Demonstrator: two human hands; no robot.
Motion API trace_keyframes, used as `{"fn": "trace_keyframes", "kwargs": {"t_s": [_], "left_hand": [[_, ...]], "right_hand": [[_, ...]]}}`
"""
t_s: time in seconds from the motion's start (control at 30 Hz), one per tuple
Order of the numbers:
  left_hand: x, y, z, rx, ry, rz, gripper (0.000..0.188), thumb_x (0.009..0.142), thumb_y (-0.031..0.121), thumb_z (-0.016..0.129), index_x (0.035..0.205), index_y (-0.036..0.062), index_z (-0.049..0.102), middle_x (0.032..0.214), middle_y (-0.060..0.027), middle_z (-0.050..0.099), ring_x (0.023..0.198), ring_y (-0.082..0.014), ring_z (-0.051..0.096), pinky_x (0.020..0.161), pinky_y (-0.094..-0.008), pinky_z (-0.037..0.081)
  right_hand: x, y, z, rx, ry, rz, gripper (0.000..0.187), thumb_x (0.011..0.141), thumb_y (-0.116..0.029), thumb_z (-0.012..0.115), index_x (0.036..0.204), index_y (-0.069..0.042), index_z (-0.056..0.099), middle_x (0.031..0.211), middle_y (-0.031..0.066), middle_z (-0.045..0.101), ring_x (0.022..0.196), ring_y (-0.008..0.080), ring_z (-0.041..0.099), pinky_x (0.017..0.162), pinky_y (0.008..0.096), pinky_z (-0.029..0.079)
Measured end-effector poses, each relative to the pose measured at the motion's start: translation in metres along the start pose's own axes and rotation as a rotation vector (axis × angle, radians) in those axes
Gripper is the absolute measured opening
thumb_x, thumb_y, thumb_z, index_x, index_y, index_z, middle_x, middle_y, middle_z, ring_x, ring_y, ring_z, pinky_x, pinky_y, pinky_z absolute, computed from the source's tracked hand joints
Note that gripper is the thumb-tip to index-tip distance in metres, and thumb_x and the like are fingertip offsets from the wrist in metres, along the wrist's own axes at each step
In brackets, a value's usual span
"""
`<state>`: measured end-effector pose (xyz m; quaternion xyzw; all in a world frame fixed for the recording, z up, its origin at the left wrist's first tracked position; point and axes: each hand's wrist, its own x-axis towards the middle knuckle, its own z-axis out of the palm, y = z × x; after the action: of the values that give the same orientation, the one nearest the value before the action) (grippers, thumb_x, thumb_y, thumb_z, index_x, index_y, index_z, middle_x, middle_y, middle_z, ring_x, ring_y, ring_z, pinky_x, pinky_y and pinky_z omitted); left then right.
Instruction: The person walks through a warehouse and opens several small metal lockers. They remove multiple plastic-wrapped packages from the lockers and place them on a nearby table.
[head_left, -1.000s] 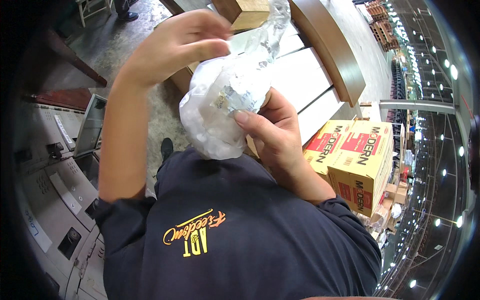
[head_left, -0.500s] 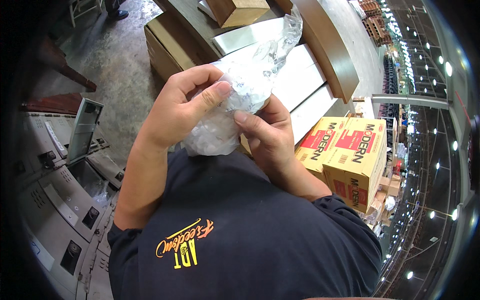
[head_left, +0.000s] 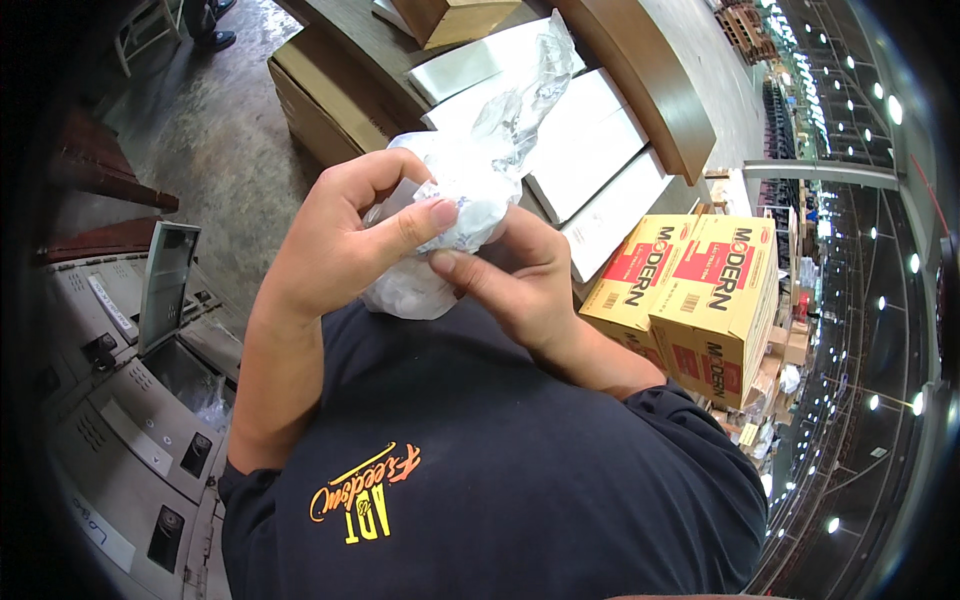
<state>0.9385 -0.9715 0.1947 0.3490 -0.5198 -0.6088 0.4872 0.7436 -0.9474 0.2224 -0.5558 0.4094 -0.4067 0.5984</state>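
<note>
A crumpled clear plastic bag (head_left: pixel 470 205) with white contents hangs in front of my chest, gripped by both hands. My left hand (head_left: pixel 365 215) pinches it from the left, thumb across the front and fingers curled behind. From the right, my right hand (head_left: pixel 515 270) presses its thumb on the bag, with the other fingers partly hidden behind it. The loose upper end of the plastic stretches away toward the white flat boxes. What the white contents are, I cannot make out.
Long white boxes (head_left: pixel 590 140) lie on a table with a curved brown wooden edge (head_left: pixel 650 80). Yellow and red cartons (head_left: pixel 720 265) stand at the right. A brown cardboard box (head_left: pixel 330 90) is at the far left, and grey metal lockers (head_left: pixel 130 400), one door swung out, line the left.
Both hands and the bag have shifted slightly left and down in the picture. The grip on the bag stays much the same.
</note>
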Motion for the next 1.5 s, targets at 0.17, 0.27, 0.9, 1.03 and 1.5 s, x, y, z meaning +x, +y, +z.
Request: {"fn": "trace_keyframes", "kwargs": {"t_s": [0.17,0.27,0.9,1.03,1.5], "left_hand": [[-0.011,-0.001,-0.012,-0.096,-0.046,-0.055,0.023,0.094,0.018,0.077,0.101,0.0007,0.064,0.086,0.0036,0.062,0.078,-0.0021,0.052,0.066,-0.0202,0.042],[-0.015,-0.006,-0.013,-0.134,-0.057,-0.064,0.024,0.094,0.016,0.077,0.105,0.0003,0.063,0.088,0.0026,0.062,0.079,-0.0023,0.053,0.066,-0.0198,0.043],[-0.029,-0.018,-0.012,-0.358,-0.079,-0.170,0.048,0.109,0.041,0.048,0.107,-0.0035,0.067,0.094,-0.0039,0.067,0.084,-0.0080,0.059,0.074,-0.0236,0.045],[-0.029,-0.019,-0.020,-0.288,-0.175,-0.130,0.059,0.110,0.049,0.041,0.109,-0.0049,0.066,0.098,-0.0052,0.068,0.087,-0.0094,0.061,0.076,-0.0237,0.046],[-0.025,-0.036,-0.023,-0.169,-0.119,-0.109,0.052,0.107,0.047,0.051,0.114,-0.0023,0.067,0.103,-0.0053,0.069,0.096,-0.0110,0.063,0.085,-0.0253,0.048]], "right_hand": [[0.001,-0.021,-0.037,-0.216,-0.134,0.088,0.017,0.092,-0.014,0.076,0.086,0.000,0.068,0.078,0.0030,0.069,0.069,0.0099,0.063,0.064,0.0246,0.049],[0.004,-0.021,-0.055,-0.243,0.111,-0.088,0.033,0.087,-0.024,0.083,0.102,-0.002,0.065,0.096,0.0057,0.070,0.082,0.0116,0.065,0.071,0.0252,0.051],[0.029,0.002,-0.037,-0.021,-0.078,-0.020,0.041,0.087,-0.006,0.078,0.123,0.001,0.059,0.114,0.0080,0.063,0.105,0.0133,0.061,0.093,0.0274,0.050],[0.028,-0.002,-0.035,-0.106,-0.061,-0.054,0.042,0.088,-0.007,0.078,0.123,0.002,0.058,0.112,0.0082,0.063,0.102,0.0125,0.062,0.091,0.0269,0.051],[0.029,0.006,-0.036,-0.142,0.021,-0.184,0.037,0.090,-0.004,0.075,0.122,0.000,0.057,0.107,0.0084,0.063,0.098,0.0135,0.062,0.086,0.0269,0.051]]}}
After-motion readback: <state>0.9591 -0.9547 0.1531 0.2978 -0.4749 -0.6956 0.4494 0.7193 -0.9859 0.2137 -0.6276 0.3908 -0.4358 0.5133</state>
